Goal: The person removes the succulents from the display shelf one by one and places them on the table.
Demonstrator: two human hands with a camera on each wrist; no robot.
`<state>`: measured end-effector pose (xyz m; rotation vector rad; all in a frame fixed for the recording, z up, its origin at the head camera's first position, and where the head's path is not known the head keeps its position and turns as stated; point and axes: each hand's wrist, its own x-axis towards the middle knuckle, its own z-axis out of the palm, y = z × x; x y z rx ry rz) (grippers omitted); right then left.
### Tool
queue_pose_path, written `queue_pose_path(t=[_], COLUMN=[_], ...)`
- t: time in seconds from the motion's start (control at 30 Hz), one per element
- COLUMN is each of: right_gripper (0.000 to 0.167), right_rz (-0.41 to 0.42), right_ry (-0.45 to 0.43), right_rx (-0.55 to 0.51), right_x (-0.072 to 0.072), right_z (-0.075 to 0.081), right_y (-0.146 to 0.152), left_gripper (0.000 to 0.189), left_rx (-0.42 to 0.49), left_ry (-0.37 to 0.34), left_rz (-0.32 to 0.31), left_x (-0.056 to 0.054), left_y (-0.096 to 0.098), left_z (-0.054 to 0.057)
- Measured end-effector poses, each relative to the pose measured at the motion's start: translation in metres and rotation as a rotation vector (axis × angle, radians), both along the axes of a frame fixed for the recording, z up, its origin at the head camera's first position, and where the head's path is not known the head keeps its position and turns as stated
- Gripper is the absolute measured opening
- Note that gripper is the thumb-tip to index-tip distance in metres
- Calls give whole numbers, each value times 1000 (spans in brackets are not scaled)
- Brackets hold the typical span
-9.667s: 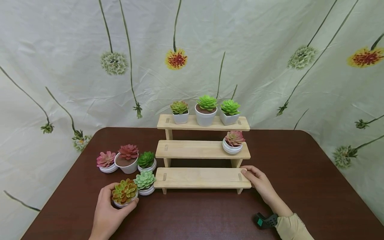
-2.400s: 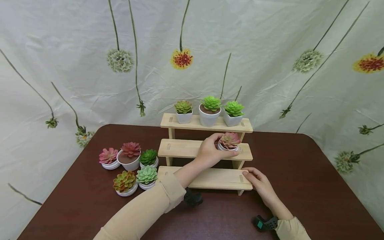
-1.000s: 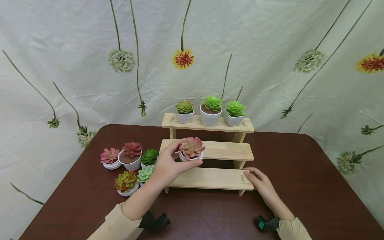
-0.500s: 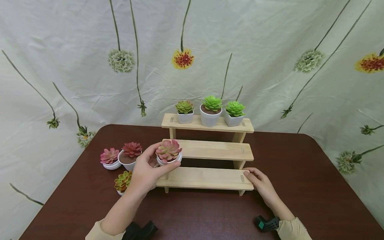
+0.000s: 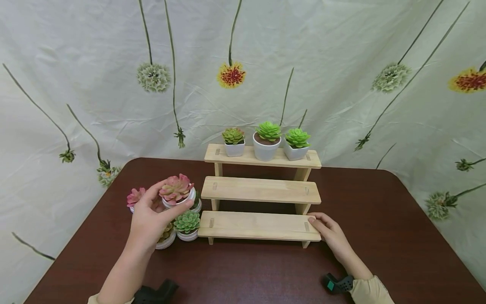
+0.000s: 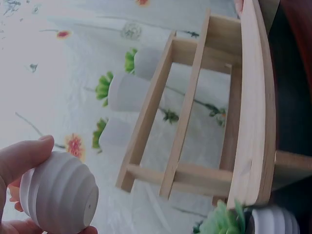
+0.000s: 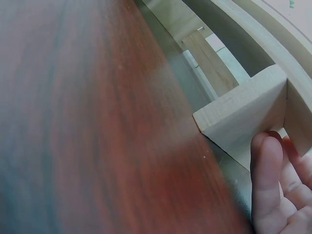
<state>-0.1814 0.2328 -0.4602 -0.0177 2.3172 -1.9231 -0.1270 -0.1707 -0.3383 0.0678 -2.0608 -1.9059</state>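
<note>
My left hand (image 5: pixel 146 221) holds a pink-green succulent (image 5: pixel 176 189) in a white ribbed pot (image 6: pixel 61 192), thumb and fingers around its sides. It is over the group of pots left of the three-tier wooden stand (image 5: pixel 260 188). Below it show a pale green succulent (image 5: pixel 187 221), part of an orange-green one (image 5: pixel 167 237) and part of a dark green one (image 5: pixel 197 202). A pink one (image 5: pixel 135 197) peeks out at the left; the dark red one is hidden. My right hand (image 5: pixel 331 233) grips the right end of the stand's bottom shelf (image 5: pixel 258 223).
Three potted green succulents (image 5: pixel 267 145) stand on the top shelf. The dark red-brown table (image 5: pixel 258 274) extends in front and to both sides. A white cloth printed with flowers (image 5: pixel 334 84) hangs behind it.
My left hand earlier let the orange-green succulent stand, then took the pink-green one off the middle shelf and carried it left to the other pots. My right hand stays at the bottom shelf.
</note>
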Motion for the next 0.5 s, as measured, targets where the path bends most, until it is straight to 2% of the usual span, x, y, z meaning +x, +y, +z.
queue_pose_path(t=[0.13, 0.23, 0.33, 0.5], right_gripper=[40, 40, 40, 40], right_rz=[3, 3, 2, -3], right_ry=[5, 8, 9, 4], right_rx=[-1, -1, -4, 7], right_x=[0, 0, 0, 0], right_z=[0, 0, 0, 0], right_y=[0, 0, 1, 1], left_gripper=[61, 63, 64, 64], left_rx=[-26, -8, 43, 71], left_ry=[-43, -76, -84, -91], left_rz=[74, 110, 142, 201], left_x=[4, 7, 11, 15], left_y=[-13, -22, -30, -41], left_z=[0, -1, -3, -8])
